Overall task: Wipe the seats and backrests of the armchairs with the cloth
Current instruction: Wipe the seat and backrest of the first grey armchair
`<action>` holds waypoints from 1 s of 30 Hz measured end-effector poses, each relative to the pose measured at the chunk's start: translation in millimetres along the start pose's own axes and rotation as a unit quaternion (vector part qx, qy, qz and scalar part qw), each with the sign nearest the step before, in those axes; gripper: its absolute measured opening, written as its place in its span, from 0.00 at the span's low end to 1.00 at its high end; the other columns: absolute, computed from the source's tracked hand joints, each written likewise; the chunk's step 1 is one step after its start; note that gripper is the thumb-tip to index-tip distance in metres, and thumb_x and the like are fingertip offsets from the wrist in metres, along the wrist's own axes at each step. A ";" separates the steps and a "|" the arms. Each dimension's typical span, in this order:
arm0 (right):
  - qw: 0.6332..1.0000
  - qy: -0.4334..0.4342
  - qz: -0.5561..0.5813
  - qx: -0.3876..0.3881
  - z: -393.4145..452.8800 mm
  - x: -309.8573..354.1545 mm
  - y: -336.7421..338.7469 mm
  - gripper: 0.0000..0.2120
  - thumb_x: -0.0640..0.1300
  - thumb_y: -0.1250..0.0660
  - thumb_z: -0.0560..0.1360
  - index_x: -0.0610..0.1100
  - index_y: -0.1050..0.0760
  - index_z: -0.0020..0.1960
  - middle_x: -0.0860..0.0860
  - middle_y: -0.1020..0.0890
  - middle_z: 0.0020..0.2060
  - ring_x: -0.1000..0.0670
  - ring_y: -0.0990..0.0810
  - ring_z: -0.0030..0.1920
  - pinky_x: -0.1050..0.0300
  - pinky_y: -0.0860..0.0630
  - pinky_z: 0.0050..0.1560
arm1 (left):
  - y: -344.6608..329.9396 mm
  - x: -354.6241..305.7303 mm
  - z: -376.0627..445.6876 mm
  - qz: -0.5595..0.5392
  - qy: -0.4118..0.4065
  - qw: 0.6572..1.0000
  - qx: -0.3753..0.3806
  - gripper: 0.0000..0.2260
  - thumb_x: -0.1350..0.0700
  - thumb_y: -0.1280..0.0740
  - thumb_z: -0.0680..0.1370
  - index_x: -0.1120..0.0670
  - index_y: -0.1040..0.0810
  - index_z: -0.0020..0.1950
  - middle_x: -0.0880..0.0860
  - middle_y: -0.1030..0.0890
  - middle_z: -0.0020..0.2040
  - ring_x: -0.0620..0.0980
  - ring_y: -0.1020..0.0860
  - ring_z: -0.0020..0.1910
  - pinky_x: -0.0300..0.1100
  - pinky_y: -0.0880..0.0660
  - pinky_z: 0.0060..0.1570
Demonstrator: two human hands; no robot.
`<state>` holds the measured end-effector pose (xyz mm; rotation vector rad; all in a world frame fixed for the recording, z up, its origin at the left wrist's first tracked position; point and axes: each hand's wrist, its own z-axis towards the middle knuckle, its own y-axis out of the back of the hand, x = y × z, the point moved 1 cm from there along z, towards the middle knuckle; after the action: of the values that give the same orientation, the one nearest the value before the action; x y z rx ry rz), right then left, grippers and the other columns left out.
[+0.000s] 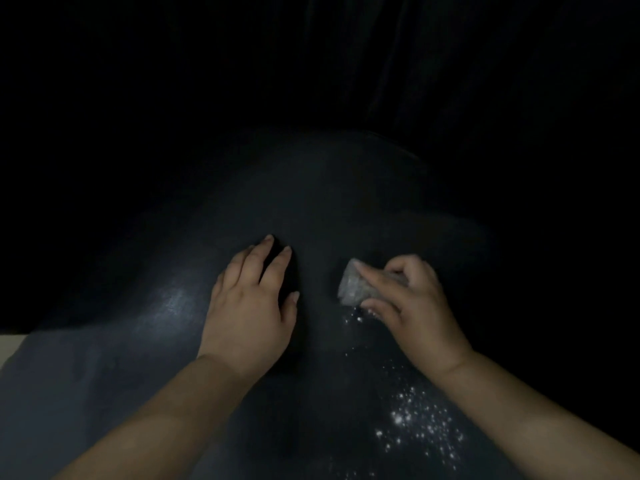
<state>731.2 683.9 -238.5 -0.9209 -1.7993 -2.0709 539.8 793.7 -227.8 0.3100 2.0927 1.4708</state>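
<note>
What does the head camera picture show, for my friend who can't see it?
A right hand grips a crumpled pale cloth on a dark armchair seat, with white specks below it. The left hand rests flat beside it.

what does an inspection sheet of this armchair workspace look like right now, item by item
surface: dark armchair seat, smooth, with a dull sheen at left.
job's things: small grey cloth, bunched, on the seat.
clutter: white specks scattered on the seat's near right part, a few just below the cloth.
hands: left hand lies flat on the seat, fingers straight; right hand grips the cloth.
cables: nothing seen.
surroundings: very dark; backrest not clearly visible; a pale strip at the left edge, unidentifiable.
</note>
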 end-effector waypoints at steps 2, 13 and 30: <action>0.998 -0.055 0.006 -0.044 16.7 -15.7 9.1 0.26 0.35 0.26 0.69 0.47 0.25 0.65 0.48 0.31 0.47 0.45 0.28 0.49 0.60 0.32 0.53 | 0.4 0.6 -0.6 0.004 -0.005 1.000 0.003 0.26 0.47 0.37 0.77 0.50 0.36 0.75 0.51 0.38 0.76 0.53 0.41 0.73 0.52 0.39 0.71; 0.986 -0.139 0.021 -0.089 151.5 -11.5 -24.0 0.19 0.46 0.35 0.77 0.51 0.29 0.68 0.43 0.29 0.59 0.45 0.31 0.58 0.58 0.35 0.62 | -4.2 1.9 1.6 -0.002 -0.012 0.999 -0.031 0.26 0.49 0.33 0.75 0.52 0.31 0.72 0.53 0.33 0.73 0.55 0.37 0.70 0.54 0.33 0.66; 0.997 -0.068 0.042 -0.018 20.8 7.1 -2.8 0.24 0.37 0.27 0.71 0.49 0.25 0.65 0.48 0.31 0.48 0.52 0.32 0.51 0.63 0.32 0.57 | -4.5 -7.1 -15.3 0.058 -0.056 0.994 0.068 0.31 0.42 0.41 0.78 0.44 0.49 0.78 0.47 0.54 0.79 0.49 0.52 0.76 0.47 0.46 0.73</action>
<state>730.3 705.8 -235.7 -1.1518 -1.7596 -2.0407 537.6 776.5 -226.0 0.5625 2.1181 1.3461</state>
